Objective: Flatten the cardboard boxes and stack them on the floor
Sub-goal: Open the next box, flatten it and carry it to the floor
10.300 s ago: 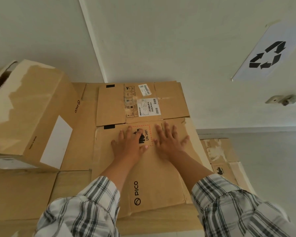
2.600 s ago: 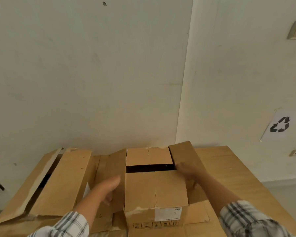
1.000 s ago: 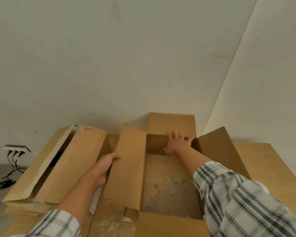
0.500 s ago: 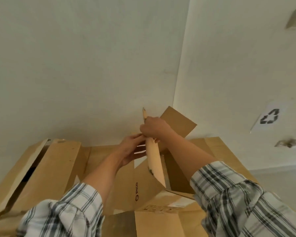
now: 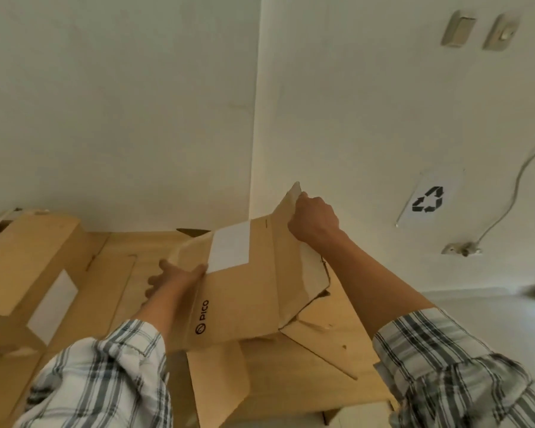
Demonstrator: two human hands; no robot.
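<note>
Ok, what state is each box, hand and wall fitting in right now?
PICO box: partly collapsed, lifted off the pile, held by both hands.
Left hand: gripping its left edge.
Right hand: closed on its raised top flap.
Box at left: still assembled.
Cardboard underneath: flattened.
Recycling sign: fixed to wall.

The word "PICO" with a round logo is printed in black on the side of a cardboard box (image 5: 247, 291), and a black recycling symbol marks a white wall sign (image 5: 428, 199).
</note>
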